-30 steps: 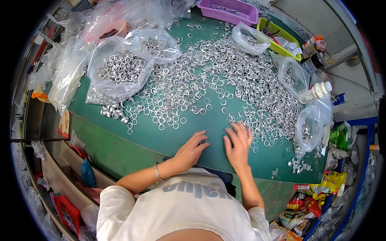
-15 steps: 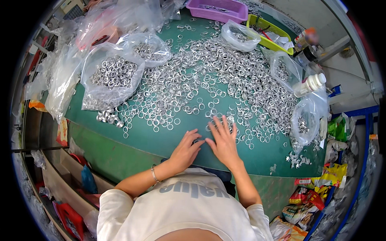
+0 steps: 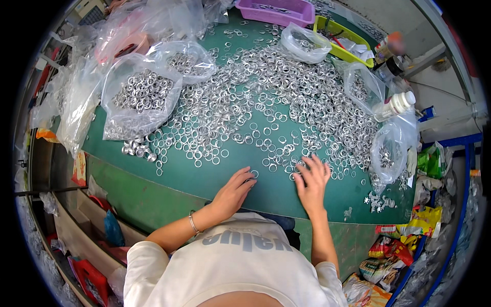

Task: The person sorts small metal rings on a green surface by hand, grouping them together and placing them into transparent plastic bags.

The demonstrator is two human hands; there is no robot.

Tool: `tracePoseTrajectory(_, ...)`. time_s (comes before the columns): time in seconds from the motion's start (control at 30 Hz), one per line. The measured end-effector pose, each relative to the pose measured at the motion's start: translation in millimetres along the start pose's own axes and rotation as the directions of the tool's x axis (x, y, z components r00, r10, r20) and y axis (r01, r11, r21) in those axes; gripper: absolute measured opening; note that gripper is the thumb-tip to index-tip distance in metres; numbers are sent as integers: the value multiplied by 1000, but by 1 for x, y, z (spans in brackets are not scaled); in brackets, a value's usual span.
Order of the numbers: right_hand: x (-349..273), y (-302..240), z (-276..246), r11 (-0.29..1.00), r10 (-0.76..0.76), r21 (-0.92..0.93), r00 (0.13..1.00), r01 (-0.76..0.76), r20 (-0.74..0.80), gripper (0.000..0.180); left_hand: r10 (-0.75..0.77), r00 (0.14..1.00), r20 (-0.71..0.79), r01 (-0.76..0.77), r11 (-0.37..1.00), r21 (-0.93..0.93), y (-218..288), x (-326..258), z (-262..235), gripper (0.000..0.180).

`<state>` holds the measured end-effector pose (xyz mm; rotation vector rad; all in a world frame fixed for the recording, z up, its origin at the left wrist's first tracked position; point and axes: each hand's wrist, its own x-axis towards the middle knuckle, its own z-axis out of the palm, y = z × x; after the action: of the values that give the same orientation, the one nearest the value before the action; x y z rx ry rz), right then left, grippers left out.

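A great spread of silver metal rings [image 3: 317, 97] covers the middle of the green table [image 3: 169, 181]. My left hand [image 3: 231, 193] rests palm down near the table's front edge, fingers stretched out. At its fingertips lies a single ring [image 3: 254, 174], touching or nearly touching them; whether more rings are under the palm is hidden. To the right, my right hand [image 3: 311, 185] has its fingers spread and slightly bent over the near edge of the loose rings. Its fingertips are on or just above a few of them, and none is visibly gripped.
Clear plastic bags of rings stand at the left [image 3: 144, 94] and the right [image 3: 387, 158]. At the back are a purple basket [image 3: 276, 15] and a yellow-green basket [image 3: 345, 48]. A white bottle [image 3: 396, 106] leans at the right edge. Small metal pieces [image 3: 378, 202] lie front right.
My right hand has moved right, away from my left hand, and a few rings near it have shifted. My left hand has moved slightly left, uncovering the ring by its fingertips.
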<state>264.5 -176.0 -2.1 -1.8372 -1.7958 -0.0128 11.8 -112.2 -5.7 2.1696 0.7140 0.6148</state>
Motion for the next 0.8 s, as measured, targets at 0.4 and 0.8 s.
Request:
tracePoseTrajectory(0.4, 39, 5, 14, 987, 97, -122, 991, -108, -96, 28, 71, 994, 77, -66, 995, -77, 9, 1, 21, 45)
tracePoseTrajectory(0.8, 23, -34, 7, 984, 80, 165, 996, -75, -29, 21, 21, 990, -139, -11, 997, 72, 13, 26, 13, 34)
